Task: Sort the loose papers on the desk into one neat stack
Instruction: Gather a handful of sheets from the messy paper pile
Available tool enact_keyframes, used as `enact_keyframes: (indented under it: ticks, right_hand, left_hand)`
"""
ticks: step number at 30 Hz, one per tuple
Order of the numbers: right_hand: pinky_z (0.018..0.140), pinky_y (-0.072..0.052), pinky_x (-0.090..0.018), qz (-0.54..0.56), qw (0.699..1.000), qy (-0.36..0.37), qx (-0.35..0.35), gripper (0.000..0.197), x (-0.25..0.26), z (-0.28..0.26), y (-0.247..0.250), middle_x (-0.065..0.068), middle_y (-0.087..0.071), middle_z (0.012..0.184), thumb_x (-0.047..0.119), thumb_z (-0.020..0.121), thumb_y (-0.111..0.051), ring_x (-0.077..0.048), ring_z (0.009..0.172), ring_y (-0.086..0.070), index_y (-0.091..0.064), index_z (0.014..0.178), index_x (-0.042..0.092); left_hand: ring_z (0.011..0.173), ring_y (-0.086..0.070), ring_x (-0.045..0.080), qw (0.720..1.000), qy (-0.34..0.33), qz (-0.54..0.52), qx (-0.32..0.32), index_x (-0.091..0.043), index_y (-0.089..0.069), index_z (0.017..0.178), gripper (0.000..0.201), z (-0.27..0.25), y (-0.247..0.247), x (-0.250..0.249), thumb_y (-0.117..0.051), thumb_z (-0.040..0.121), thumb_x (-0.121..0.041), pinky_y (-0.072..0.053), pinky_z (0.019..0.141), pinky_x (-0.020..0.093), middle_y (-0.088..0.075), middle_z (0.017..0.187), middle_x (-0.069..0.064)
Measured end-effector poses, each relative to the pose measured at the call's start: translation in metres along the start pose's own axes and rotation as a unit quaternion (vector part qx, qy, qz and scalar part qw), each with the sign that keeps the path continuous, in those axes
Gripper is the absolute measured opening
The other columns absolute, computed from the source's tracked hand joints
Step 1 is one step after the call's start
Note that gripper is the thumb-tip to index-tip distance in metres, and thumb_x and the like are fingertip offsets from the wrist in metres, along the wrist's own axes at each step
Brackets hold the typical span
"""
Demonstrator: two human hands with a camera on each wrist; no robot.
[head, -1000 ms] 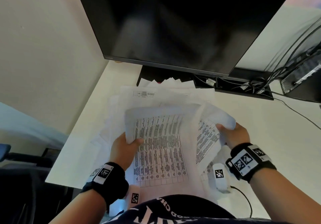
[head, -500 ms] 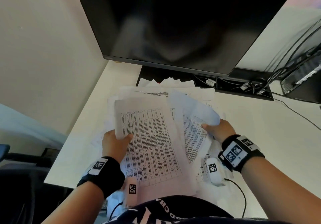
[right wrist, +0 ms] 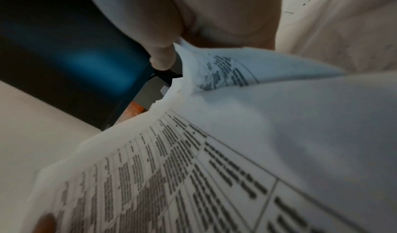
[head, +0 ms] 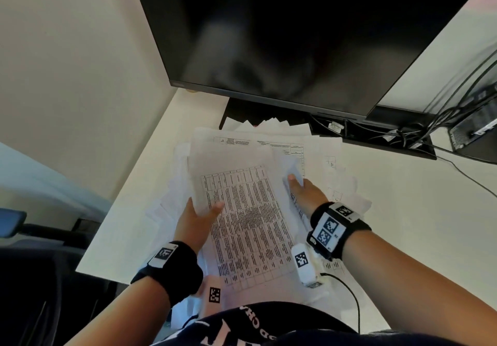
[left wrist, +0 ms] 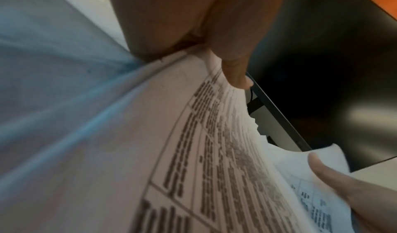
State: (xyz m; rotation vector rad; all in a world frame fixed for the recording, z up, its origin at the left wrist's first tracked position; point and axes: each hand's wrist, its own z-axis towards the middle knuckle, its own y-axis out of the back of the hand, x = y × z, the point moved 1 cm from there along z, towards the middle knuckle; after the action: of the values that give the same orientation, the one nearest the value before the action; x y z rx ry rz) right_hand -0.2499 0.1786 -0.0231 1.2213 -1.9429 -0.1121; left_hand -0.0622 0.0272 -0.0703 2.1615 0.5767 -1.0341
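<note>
Nearest to the person, two forearms reach forward over the desk [head: 139, 184], each with a black wrist band. The left hand [head: 195, 218] grips the printed sheet [head: 247, 222] at its left edge: the thumb lies on top of the table print, the other fingers are hidden under the paper. The right hand [head: 305, 192] is at the right edge of the same sheet and pinches a second, curled sheet [head: 291, 168]; its thumb points away from the person, and the fingers go under the paper.

Both sheets are above the loose papers [head: 317, 152], which lie spread on the desk in front of the monitor [head: 282, 36]. How many papers are in this pile I cannot tell, because they overlap; several corners fan out at the far side, touching the monitor base [head: 239, 110]. One monitor stands behind the papers. To the right of the monitor run several black cables [head: 419, 130].
</note>
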Motion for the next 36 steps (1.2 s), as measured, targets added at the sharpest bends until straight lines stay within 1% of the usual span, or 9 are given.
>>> enact_keyframes:
  ticks: [9, 13, 16, 18, 20, 24, 28, 32, 36]
  right_hand:
    - [0.078, -0.038, -0.031, -0.011, 0.998, -0.030, -0.047, 0.081, -0.003, 0.000, 0.022, -0.010, -0.053, 0.075, 0.072, 0.086, -0.015, -0.025, 0.080, -0.051, -0.055, 0.083, 0.001]
    - [0.070, -0.035, -0.029, 0.031, 0.995, 0.036, -0.083, 0.072, 0.005, -0.003, 0.029, -0.005, -0.051, 0.070, 0.065, 0.091, -0.020, -0.017, 0.066, -0.047, -0.053, 0.072, 0.004]
    - [0.082, -0.038, -0.029, 0.142, 0.976, 0.071, -0.148, 0.062, 0.003, -0.005, 0.047, -0.006, -0.062, 0.095, 0.064, 0.088, -0.038, -0.025, 0.087, -0.058, -0.060, 0.101, 0.007]
    - [0.080, -0.043, -0.029, 0.191, 0.962, 0.098, -0.171, 0.051, 0.002, -0.007, 0.059, -0.005, -0.067, 0.096, 0.058, 0.086, -0.051, -0.024, 0.087, -0.062, -0.064, 0.100, 0.011]
    - [0.077, -0.048, -0.030, 0.188, 0.962, 0.119, -0.156, 0.041, 0.001, -0.008, 0.068, -0.003, -0.069, 0.088, 0.053, 0.085, -0.056, -0.023, 0.084, -0.065, -0.066, 0.089, 0.013]
    - [0.057, -0.043, -0.023, 0.136, 0.972, 0.164, -0.102, 0.040, 0.011, -0.016, 0.070, 0.000, -0.067, 0.076, 0.048, 0.087, -0.056, -0.013, 0.069, -0.062, -0.067, 0.084, 0.009]
    - [0.043, -0.041, -0.014, 0.160, 0.964, 0.168, -0.132, 0.030, 0.015, -0.016, 0.070, 0.005, -0.063, 0.070, 0.041, 0.091, -0.056, -0.006, 0.060, -0.061, -0.063, 0.081, 0.013]
    - [0.076, -0.045, -0.025, 0.171, 0.959, 0.156, -0.165, 0.030, 0.006, -0.002, 0.083, 0.000, -0.064, 0.102, 0.033, 0.090, -0.060, -0.017, 0.089, -0.060, -0.059, 0.114, 0.015]
    - [0.095, -0.049, -0.048, 0.072, 0.992, 0.096, -0.032, 0.015, -0.023, 0.014, 0.072, -0.005, -0.066, 0.117, 0.018, 0.087, -0.064, -0.026, 0.104, -0.063, -0.061, 0.098, 0.028]
  left_hand:
    - [0.093, -0.066, 0.026, 0.997, 0.012, -0.009, 0.071, -0.008, -0.065, 0.110, 0.069, -0.004, 0.023, -0.012, -0.082, 0.059, -0.051, -0.050, 0.090, 0.040, -0.071, 0.098, 0.007]
    - [0.095, -0.066, 0.022, 0.994, -0.006, -0.014, 0.110, -0.008, -0.066, 0.107, 0.097, -0.003, 0.020, -0.022, -0.081, 0.033, -0.069, -0.048, 0.092, 0.038, -0.072, 0.100, 0.005]
    - [0.067, -0.063, 0.009, 0.993, -0.017, -0.021, 0.115, -0.006, -0.066, 0.084, 0.061, -0.005, 0.021, -0.035, -0.084, 0.052, -0.055, -0.043, 0.075, 0.024, -0.068, 0.070, -0.004]
    - [0.041, -0.055, -0.005, 0.990, -0.027, -0.046, 0.132, -0.018, -0.063, 0.053, 0.029, -0.012, 0.021, -0.045, -0.084, 0.058, -0.038, -0.043, 0.056, 0.008, -0.058, 0.042, -0.010]
    - [0.040, -0.057, -0.004, 0.986, -0.037, -0.065, 0.150, -0.018, -0.062, 0.036, 0.038, -0.013, 0.022, -0.049, -0.089, 0.046, -0.043, -0.041, 0.045, 0.006, -0.058, 0.040, -0.009]
    - [0.064, -0.069, 0.018, 0.985, -0.065, 0.001, 0.161, -0.012, -0.071, 0.078, 0.075, -0.004, 0.018, -0.052, -0.079, 0.036, -0.074, -0.047, 0.066, 0.019, -0.068, 0.065, -0.006]
    - [0.057, -0.063, -0.004, 0.979, -0.073, -0.021, 0.188, -0.008, -0.067, 0.099, 0.058, -0.015, 0.002, -0.066, -0.081, 0.061, -0.049, -0.056, 0.082, 0.031, -0.073, 0.071, 0.001]
    - [0.092, -0.071, 0.020, 0.977, -0.042, -0.076, 0.193, -0.021, -0.066, 0.106, 0.083, -0.015, -0.003, -0.058, -0.087, 0.036, -0.060, -0.052, 0.093, 0.047, -0.075, 0.098, 0.002]
    - [0.093, -0.071, 0.024, 0.975, -0.030, -0.136, 0.176, -0.015, -0.061, 0.113, 0.100, -0.013, -0.003, -0.042, -0.087, 0.030, -0.063, -0.059, 0.075, 0.036, -0.074, 0.100, 0.005]
